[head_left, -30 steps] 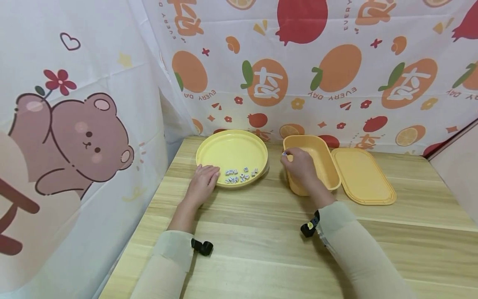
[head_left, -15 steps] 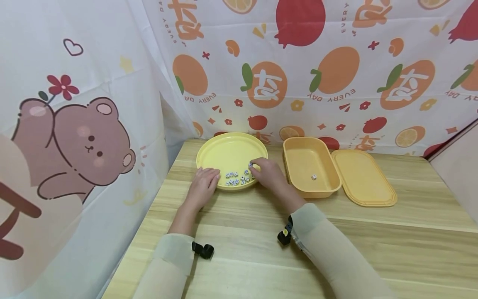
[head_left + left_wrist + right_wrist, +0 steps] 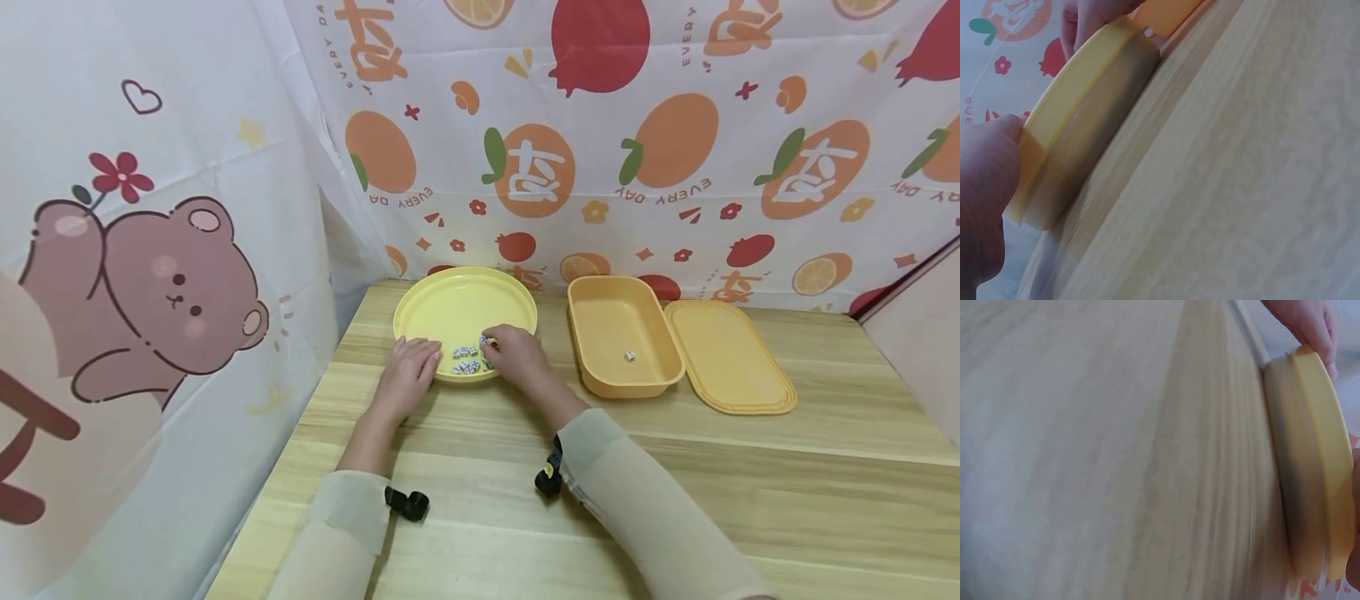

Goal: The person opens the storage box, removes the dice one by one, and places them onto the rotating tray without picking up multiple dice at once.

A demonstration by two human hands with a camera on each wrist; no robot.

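A round yellow tray (image 3: 465,300) sits at the back left of the table, with several small white dice (image 3: 465,367) near its front edge. My left hand (image 3: 405,375) rests on the tray's front-left rim, fingers laid over the edge; the left wrist view shows this hand (image 3: 988,169) against the tray's side (image 3: 1079,119). Over the front right of the tray, my right hand (image 3: 517,358) pinches a white die (image 3: 483,340) between thumb and fingertips. Its fingers hide some dice beneath. In the right wrist view only a sliver of this hand shows at the edge.
Right of the tray stands a deep orange-yellow container (image 3: 637,383) with one die (image 3: 630,356) inside. Its matching flat lid (image 3: 731,358) lies beside it on the wooden table (image 3: 480,500). Printed cloths (image 3: 615,217) hang behind and at the left.
My right hand has left the container, where a die now lies, and moved left over the tray, among the dice. My left hand stays on the rim.
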